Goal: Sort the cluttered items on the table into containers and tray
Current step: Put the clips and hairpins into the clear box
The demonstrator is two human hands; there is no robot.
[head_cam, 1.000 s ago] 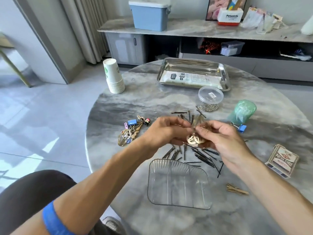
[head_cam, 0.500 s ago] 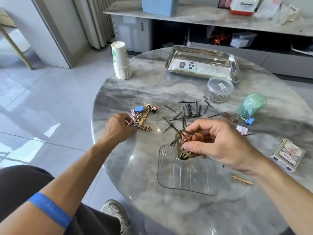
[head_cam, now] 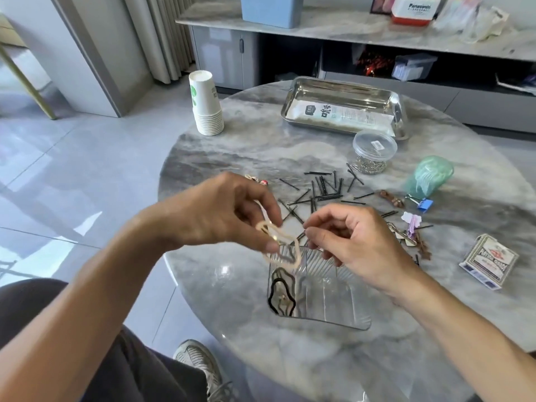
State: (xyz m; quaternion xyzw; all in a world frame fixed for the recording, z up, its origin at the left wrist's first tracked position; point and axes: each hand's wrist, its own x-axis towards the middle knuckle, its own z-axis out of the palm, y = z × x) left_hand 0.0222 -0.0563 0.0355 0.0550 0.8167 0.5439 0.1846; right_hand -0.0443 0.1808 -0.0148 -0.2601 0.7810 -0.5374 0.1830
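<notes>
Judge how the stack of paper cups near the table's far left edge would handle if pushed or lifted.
The stack of paper cups stands tall on a narrow base, so a push near its top would probably tip it. Being paper, it is likely light and crushable under a hard squeeze. It sits close to the table edge, so once tipped it might roll off.

A red-and-white box (head_cam: 412,10) on the sideboard at the upper right of the frame reads "Panasonic". The white packet (head_cam: 342,114) lying in the metal tray (head_cam: 301,91) bears large dark characters, too blurred to read. Print on the card box (head_cam: 488,261) at the right edge is illegible.
</notes>
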